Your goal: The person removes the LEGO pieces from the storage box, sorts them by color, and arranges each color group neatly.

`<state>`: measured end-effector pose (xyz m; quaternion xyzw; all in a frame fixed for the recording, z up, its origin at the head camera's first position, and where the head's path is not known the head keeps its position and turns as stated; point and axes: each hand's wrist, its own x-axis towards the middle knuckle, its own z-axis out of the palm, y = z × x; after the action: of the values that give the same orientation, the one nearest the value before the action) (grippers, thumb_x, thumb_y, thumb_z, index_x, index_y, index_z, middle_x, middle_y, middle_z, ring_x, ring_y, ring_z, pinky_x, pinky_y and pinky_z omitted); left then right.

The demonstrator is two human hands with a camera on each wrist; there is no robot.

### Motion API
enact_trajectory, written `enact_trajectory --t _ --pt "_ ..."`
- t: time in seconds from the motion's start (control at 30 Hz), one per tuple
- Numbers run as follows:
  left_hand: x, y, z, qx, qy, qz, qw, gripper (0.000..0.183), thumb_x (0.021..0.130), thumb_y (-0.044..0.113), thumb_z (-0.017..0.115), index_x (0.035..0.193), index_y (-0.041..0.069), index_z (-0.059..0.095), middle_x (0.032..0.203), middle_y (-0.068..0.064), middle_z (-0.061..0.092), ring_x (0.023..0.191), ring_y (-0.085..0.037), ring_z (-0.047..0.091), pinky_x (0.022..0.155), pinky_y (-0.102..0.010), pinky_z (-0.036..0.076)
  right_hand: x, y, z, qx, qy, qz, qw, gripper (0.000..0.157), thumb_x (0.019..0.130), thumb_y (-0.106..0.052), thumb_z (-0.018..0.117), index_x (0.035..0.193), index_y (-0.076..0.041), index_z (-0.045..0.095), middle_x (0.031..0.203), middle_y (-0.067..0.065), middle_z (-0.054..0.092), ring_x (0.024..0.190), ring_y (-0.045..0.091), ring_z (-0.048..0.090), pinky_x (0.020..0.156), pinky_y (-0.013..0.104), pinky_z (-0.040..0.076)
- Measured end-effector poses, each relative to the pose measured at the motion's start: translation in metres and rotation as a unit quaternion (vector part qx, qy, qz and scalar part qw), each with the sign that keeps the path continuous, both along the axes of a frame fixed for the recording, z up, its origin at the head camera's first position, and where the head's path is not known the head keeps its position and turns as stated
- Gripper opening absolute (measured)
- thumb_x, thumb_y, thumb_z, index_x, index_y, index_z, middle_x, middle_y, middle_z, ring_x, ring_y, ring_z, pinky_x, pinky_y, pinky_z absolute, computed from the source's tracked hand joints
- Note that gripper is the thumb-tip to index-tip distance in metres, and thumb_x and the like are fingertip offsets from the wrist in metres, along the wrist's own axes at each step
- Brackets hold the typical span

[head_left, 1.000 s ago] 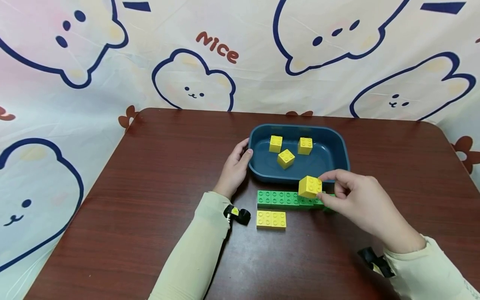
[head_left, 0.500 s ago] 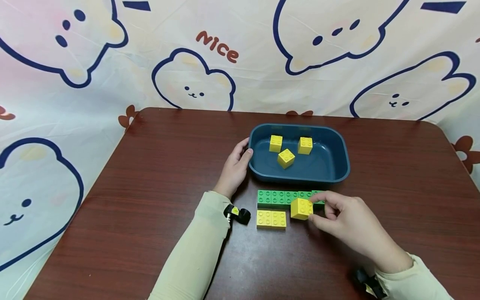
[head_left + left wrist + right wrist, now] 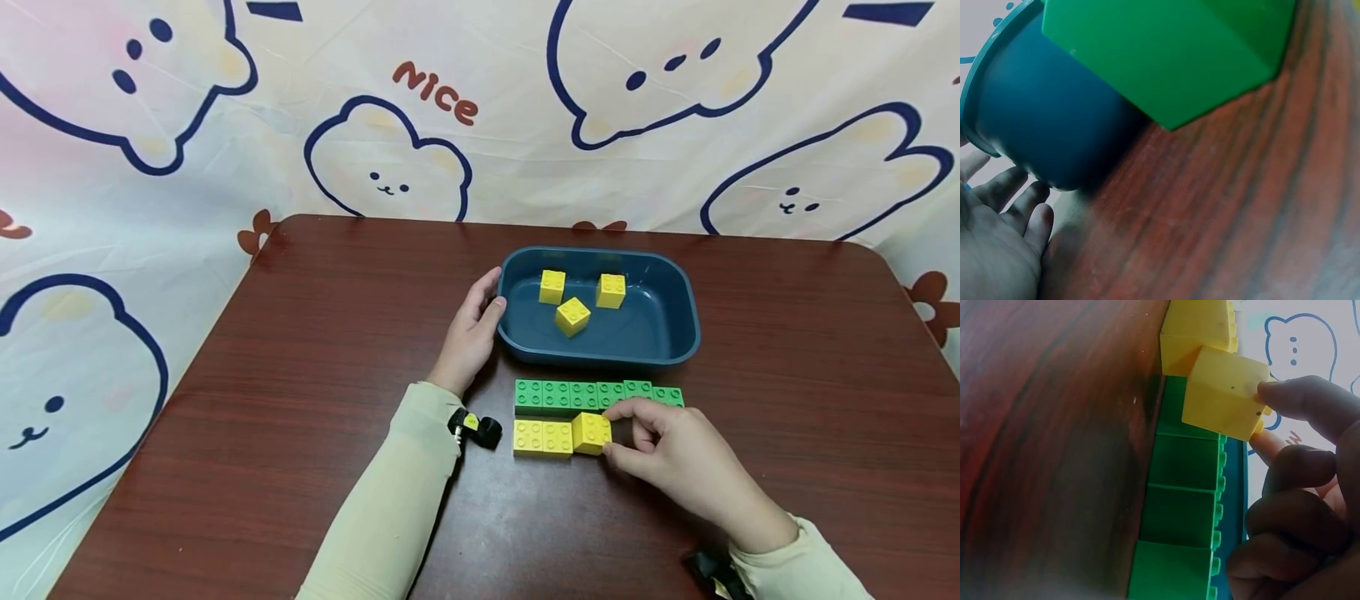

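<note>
My right hand [image 3: 686, 467] pinches a yellow toy brick [image 3: 588, 435] between thumb and index finger. It holds the brick slightly tilted at the right end of a pair of yellow bricks [image 3: 542, 438]. In the right wrist view the held brick [image 3: 1225, 394] overlaps the last yellow brick [image 3: 1194, 337] and part of the green row. My left hand [image 3: 467, 340] holds the left end of a dark blue tray [image 3: 667, 329], thumb at the rim. The left wrist view shows its fingers [image 3: 1027, 200] against the tray's outer wall [image 3: 1041, 106].
A row of green bricks [image 3: 555, 395] lies between the tray and the yellow pair, with its right end partly behind my right hand. Three yellow bricks [image 3: 573, 317] sit apart in the tray. A brown table [image 3: 315, 350] lies below, and a printed cloth [image 3: 510, 183] hangs behind.
My right hand has brought the yellow brick down and left, from over the green row to the end of the yellow pair. The left hand and the tray have stayed put.
</note>
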<state>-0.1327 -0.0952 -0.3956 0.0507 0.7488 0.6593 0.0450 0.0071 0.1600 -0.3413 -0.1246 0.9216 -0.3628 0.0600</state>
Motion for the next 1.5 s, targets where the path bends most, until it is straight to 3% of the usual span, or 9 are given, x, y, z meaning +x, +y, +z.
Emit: enact_trajectory --t 0.7,0.87,1.0,1.27,1.5 --pt "-0.0003 -0.0001 0.0004 0.003 -0.002 -0.001 1.0 0.047 0.108 0.028 0.046 0.155 0.03 0.038 0.154 0.011 0.041 0.141 -0.006 0.036 0.117 -0.037 0.031 -0.0014 -0.0055 -0.0073 0.051 -0.009 0.016 0.999 0.025 0.085 -0.023 0.081 0.108 -0.022 0.072 0.057 -0.014 0.041 0.047 0.003 0.033 0.048 0.024 0.032" --pt "-0.0003 0.0001 0.0007 0.002 -0.001 -0.002 1.0 0.049 0.108 0.028 0.046 0.156 0.025 0.037 0.155 0.01 0.041 0.141 -0.007 0.036 0.117 -0.037 0.03 -0.0002 -0.0065 -0.0084 0.061 -0.014 0.021 0.998 0.025 0.085 -0.021 0.08 0.108 -0.022 0.071 0.057 -0.015 0.041 0.046 0.002 0.033 0.049 0.024 0.033" --pt "0.0002 0.0 0.0007 0.0 -0.004 -0.002 1.0 0.048 0.108 0.03 0.047 0.156 0.028 0.037 0.154 0.011 0.04 0.142 -0.006 0.035 0.117 -0.037 0.03 0.0005 -0.0072 -0.0084 0.065 -0.016 0.021 0.998 0.025 0.084 -0.019 0.081 0.106 -0.023 0.07 0.057 -0.015 0.041 0.046 0.002 0.034 0.049 0.023 0.034" --pt "0.0005 0.0001 0.0007 0.0 -0.006 0.0 1.0 0.046 0.108 0.029 0.047 0.154 0.034 0.039 0.154 0.012 0.04 0.142 -0.006 0.035 0.117 -0.038 0.03 0.0001 -0.0048 -0.0053 0.038 -0.032 0.013 0.999 0.025 0.083 -0.021 0.083 0.104 -0.023 0.07 0.058 -0.013 0.04 0.048 0.004 0.035 0.05 0.024 0.035" --pt "0.0001 0.0 0.0 0.003 -0.003 0.001 1.0 0.046 0.108 0.028 0.047 0.153 0.033 0.039 0.154 0.011 0.041 0.141 -0.006 0.036 0.117 -0.037 0.03 -0.0028 -0.0024 0.0004 0.007 -0.019 0.009 1.0 0.027 0.082 -0.02 0.084 0.105 -0.02 0.071 0.059 -0.013 0.04 0.05 0.003 0.036 0.051 0.024 0.036"
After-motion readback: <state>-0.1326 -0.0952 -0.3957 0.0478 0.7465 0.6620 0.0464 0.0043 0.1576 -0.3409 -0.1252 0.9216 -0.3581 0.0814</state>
